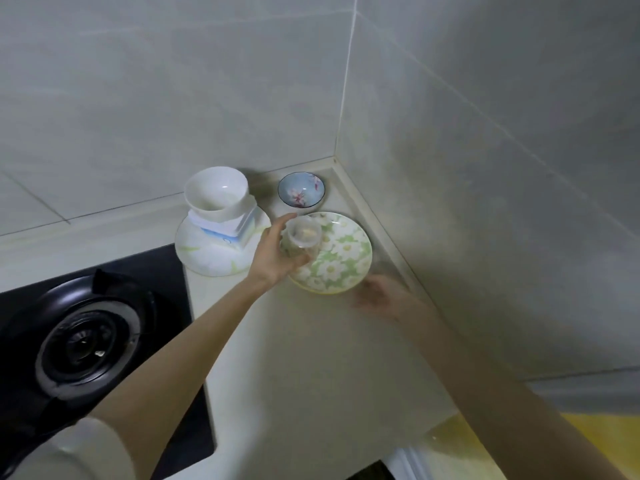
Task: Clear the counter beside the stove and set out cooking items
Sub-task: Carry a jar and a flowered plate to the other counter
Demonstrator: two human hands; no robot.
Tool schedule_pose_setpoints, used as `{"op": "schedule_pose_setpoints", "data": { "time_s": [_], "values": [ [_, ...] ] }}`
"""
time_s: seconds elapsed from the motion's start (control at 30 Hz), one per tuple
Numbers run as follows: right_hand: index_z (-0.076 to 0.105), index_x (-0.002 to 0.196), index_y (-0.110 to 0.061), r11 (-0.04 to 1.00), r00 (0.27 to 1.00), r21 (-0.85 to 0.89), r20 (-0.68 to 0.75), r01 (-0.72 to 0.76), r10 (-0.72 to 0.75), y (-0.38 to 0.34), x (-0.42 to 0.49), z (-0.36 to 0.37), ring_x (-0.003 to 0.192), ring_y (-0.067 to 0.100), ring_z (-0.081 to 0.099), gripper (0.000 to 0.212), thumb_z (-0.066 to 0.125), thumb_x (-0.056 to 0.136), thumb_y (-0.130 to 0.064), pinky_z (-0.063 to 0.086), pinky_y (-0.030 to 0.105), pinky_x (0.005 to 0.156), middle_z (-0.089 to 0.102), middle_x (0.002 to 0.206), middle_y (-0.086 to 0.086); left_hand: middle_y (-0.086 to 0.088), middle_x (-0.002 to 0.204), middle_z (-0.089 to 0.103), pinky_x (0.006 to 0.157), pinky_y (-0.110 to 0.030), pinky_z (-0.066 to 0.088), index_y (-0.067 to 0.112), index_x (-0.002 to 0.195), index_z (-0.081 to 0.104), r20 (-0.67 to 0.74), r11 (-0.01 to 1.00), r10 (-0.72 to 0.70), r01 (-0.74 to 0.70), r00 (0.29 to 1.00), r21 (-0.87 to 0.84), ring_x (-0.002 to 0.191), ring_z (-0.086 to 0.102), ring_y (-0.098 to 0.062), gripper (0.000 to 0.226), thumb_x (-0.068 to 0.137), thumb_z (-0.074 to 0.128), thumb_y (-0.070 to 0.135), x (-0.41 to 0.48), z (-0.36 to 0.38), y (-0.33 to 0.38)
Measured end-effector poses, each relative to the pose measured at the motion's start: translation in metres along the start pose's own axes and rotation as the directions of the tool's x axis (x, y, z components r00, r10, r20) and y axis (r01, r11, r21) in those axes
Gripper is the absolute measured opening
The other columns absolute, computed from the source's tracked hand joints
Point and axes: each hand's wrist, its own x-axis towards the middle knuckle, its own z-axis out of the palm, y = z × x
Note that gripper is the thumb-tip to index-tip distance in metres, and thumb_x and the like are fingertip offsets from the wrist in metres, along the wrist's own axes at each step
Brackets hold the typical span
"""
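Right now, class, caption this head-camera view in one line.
Left hand holds a small clear cup over the floral plate beside the stove; blurred right hand hovers at its rim.

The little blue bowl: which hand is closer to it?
Left. The left hand, holding a clear cup, is just in front of the blue bowl; the right hand is farther, at the near edge of the flowered plate.
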Motion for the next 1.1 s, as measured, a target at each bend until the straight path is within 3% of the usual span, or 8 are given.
{"op": "schedule_pose_setpoints", "data": {
  "time_s": [0.2,0.3,0.47,0.57,0.7,0.8,0.93,1.1],
  "values": [
    [0.061,0.11,-0.004,0.991,0.998,0.133,0.06,0.003,-0.011,0.001,0.019,0.002,0.078,0.022,0.068,0.019,0.054,0.093,0.0,0.059,0.032,0.054,0.067,0.098,0.014,0.001,0.12,0.054,0.066,-0.025,0.053,0.039,0.116,0.049,-0.049,0.999,-0.017,0.019,0.999,0.049,0.103,0.054,-0.019,0.061,0.069,0.08,0.017,0.021,0.019,-0.008],
    [0.057,0.124,-0.004,0.988,0.994,0.134,0.068,0.072,-0.081,0.003,0.024,0.002,0.093,0.029,0.067,0.033,0.056,0.091,0.003,0.061,0.037,0.064,0.066,0.114,0.018,0.004,0.113,0.057,0.072,-0.039,0.058,0.038,0.115,0.048,-0.061,0.997,-0.014,0.019,0.998,0.069,0.095,0.059,-0.018,0.059,0.07,0.078,0.015,0.026,0.025,-0.011],
    [0.051,0.13,0.003,0.989,0.996,0.121,-0.016,0.09,-0.089,0.001,0.025,0.012,0.103,0.037,0.062,0.043,0.052,0.088,0.014,0.057,0.042,0.068,0.06,0.124,0.023,0.004,0.116,0.059,0.088,-0.04,0.053,0.035,0.12,0.049,-0.093,0.995,-0.019,0.028,0.996,0.099,0.107,0.054,-0.018,0.059,0.072,0.079,0.022,0.027,0.029,-0.007],
    [0.051,0.128,0.004,0.993,0.996,0.074,-0.024,0.087,-0.086,0.0,0.021,0.011,0.105,0.039,0.062,0.044,0.05,0.086,0.017,0.056,0.044,0.073,0.06,0.122,0.023,0.006,0.113,0.061,0.092,-0.04,0.05,0.04,0.116,0.049,-0.125,0.998,0.0,0.008,0.992,0.063,0.108,0.055,-0.015,0.057,0.07,0.079,0.026,0.018,0.028,-0.005],
    [0.053,0.125,0.005,0.993,0.993,0.03,0.006,0.116,-0.116,-0.007,0.007,0.006,0.1,0.035,0.063,0.042,0.05,0.085,0.017,0.061,0.039,0.061,0.061,0.121,0.022,0.023,0.102,0.06,0.089,-0.042,0.052,0.045,0.11,0.05,-0.198,1.0,0.029,-0.031,0.98,-0.004,0.099,0.058,-0.013,0.055,0.069,0.081,0.026,0.004,0.019,0.01],
    [0.052,0.123,0.006,0.988,0.988,-0.029,0.014,0.152,-0.152,-0.01,-0.002,0.0,0.103,0.035,0.063,0.041,0.052,0.084,0.016,0.057,0.042,0.072,0.061,0.12,0.022,0.026,0.101,0.059,0.084,-0.04,0.054,0.041,0.112,0.052,-0.231,0.996,0.075,-0.082,0.97,-0.018,0.095,0.058,-0.011,0.057,0.068,0.083,0.023,-0.011,0.008,0.026],
    [0.051,0.089,-0.003,0.982,0.983,-0.039,0.042,0.183,-0.181,-0.014,-0.019,-0.003,0.085,0.032,0.062,0.022,0.05,0.085,0.018,0.054,0.05,0.08,0.063,0.092,0.017,0.022,0.112,0.057,0.084,-0.036,0.055,0.034,0.117,0.053,-0.275,0.987,0.156,-0.164,0.949,-0.005,0.105,0.057,-0.009,0.059,0.069,0.084,0.02,-0.039,-0.008,0.047],
    [0.052,0.093,-0.003,0.97,0.957,-0.095,0.208,0.225,-0.202,-0.016,-0.049,-0.008,0.068,0.022,0.066,0.021,0.054,0.084,0.015,0.06,0.042,0.071,0.064,0.083,0.013,0.025,0.115,0.058,0.079,-0.019,0.053,0.034,0.117,0.053,-0.396,0.985,0.132,-0.165,0.908,-0.05,0.103,0.058,-0.001,0.058,0.071,0.084,0.016,-0.097,-0.018,0.066]
  ]
}}
